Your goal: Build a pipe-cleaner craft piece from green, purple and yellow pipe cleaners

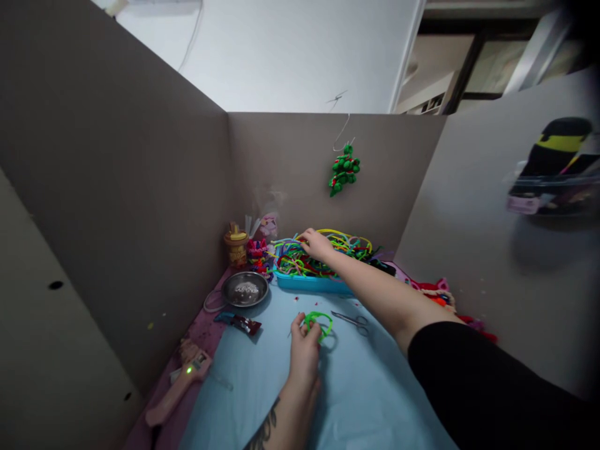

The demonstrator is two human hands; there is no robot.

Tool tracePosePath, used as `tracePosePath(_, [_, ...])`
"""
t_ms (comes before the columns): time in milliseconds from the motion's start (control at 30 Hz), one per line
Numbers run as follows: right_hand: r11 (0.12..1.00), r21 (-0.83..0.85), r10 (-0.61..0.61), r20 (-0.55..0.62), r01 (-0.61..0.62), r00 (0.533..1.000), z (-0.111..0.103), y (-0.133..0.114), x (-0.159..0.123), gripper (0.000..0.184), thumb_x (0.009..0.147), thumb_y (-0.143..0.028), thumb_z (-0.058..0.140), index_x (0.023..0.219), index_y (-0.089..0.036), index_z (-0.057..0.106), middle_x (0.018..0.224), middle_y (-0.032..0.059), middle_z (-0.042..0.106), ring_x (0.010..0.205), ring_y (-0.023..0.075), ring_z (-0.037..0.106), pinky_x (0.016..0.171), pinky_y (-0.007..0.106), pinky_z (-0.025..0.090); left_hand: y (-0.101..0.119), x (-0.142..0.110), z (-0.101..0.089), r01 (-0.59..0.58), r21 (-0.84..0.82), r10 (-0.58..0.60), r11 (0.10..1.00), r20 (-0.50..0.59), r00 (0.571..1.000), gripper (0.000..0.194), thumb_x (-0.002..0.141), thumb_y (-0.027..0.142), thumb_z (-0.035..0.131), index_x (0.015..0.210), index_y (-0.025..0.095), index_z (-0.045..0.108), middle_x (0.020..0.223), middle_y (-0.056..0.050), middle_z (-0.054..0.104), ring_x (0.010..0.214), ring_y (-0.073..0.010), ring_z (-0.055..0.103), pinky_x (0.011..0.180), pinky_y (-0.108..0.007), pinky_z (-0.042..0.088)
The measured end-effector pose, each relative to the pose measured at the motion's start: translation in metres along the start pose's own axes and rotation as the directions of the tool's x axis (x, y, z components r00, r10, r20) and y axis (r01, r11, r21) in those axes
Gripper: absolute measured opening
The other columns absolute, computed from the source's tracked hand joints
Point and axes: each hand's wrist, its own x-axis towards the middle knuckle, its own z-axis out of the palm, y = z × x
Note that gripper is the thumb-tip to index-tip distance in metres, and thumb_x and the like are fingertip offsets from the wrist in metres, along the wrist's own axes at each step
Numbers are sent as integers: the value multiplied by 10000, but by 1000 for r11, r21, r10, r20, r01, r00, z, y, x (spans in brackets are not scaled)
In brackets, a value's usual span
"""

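Above the blue cloth (375, 400), my left hand (304, 347) pinches a green loop (320, 314) between thumb and fingers. Farther back, my right hand (319, 245) is at the heap of coloured pipe cleaners (293, 264) in the blue tray (304, 284), fingers bent; I cannot tell whether they grip any. Scissors (347, 318) lie just right of the loop. Off left sit a metal bowl (229, 295) and, nearer me, a pink glue gun (169, 395). A green ornament (345, 169) hangs at the back panel (281, 150).
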Motion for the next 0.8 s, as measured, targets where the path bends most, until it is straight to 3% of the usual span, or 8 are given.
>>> tracePosePath(133, [998,54,43,-36,-41,998,13,-20,5,176,798,-251,540,900,-179,664,1018,90,581,889,193,559,741,261,415,7,-1,-2,-28,-7,28,1000,-7,1000,537,680,338,620,1168,212,436,994,-65,587,760,-139,571,624,-247,373])
tracePosePath(233, [992,116,62,-99,-51,993,8,-32,15,181,812,-232,495,834,-169,664,913,77,602,842,179,555,724,256,408,15,-2,-4,-46,-24,45,999,-36,998,531,684,318,609,1177,211,440,998,-70,597,778,-143,580,641,-252,384])
tracePosePath(400, [973,228,88,-248,-30,965,-42,-35,38,309,878,-335,371,886,-141,612,818,42,594,764,144,519,691,244,388,23,-3,-6,-23,-37,21,999,-65,998,480,718,270,553,1185,230,451,1020,-65,619,833,-149,590,653,-254,388])
tracePosePath(467, [913,400,96,-408,83,908,-69,-29,43,304,860,-347,402,819,-121,601,718,22,569,683,132,498,641,243,381,23,-3,-6,-13,-70,9,997,-58,998,482,741,282,532,1212,234,443,1045,-75,622,857,-156,597,643,-250,382])
tracePosePath(533, [862,464,78,-518,203,852,-94,-22,41,282,844,-345,432,790,-121,595,692,13,557,664,127,495,644,250,389,22,-2,-6,-6,-110,1,994,-53,999,480,766,310,509,1235,237,432,1066,-87,621,874,-166,604,633,-250,379])
tracePosePath(700, [860,330,-69,-682,390,728,-140,-8,-5,207,853,-285,436,876,-162,601,881,53,603,866,167,548,808,321,414,22,-4,-6,-96,-17,95,995,-61,994,453,816,349,460,1256,248,427,1045,-84,635,936,-196,589,678,-278,393])
tracePosePath(800, [856,320,-110,-655,406,748,-145,-9,-57,282,889,-274,373,1126,-202,508,941,48,598,859,159,565,808,324,430,22,-6,-8,-225,93,230,970,-45,972,404,841,378,428,1224,252,458,1036,-66,632,961,-192,572,767,-292,401])
